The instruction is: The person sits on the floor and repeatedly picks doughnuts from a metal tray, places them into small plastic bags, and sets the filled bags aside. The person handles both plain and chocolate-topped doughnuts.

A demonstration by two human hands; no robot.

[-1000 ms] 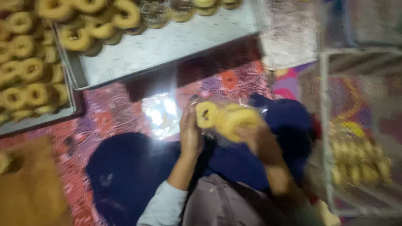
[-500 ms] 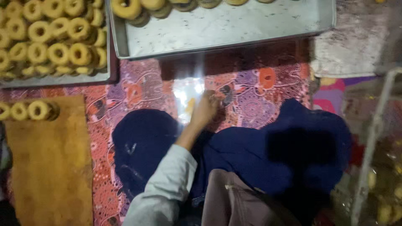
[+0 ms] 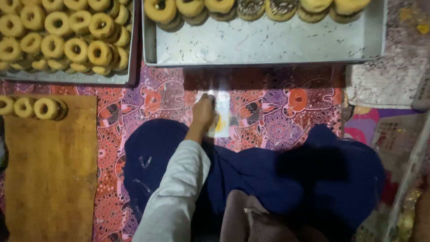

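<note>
— Doughnuts [image 3: 67,38] fill the left tray [image 3: 132,58]; what of the big tray [image 3: 268,45]?
— Head view: mostly bare, one row along its far edge. Three rings sit on the wooden board [image 3: 49,179].
— And the hands?
— Left hand [image 3: 204,112] is closed on a clear plastic bag [image 3: 222,117] lying on the patterned cloth [image 3: 286,103]. Right hand is out of view. Judging by this, bagging is barely begun.

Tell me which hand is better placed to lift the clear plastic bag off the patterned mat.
Left. The left hand already rests on the clear plastic bag lying on the patterned mat below the metal tray. The right hand is out of view, so its reach cannot be judged.
</note>
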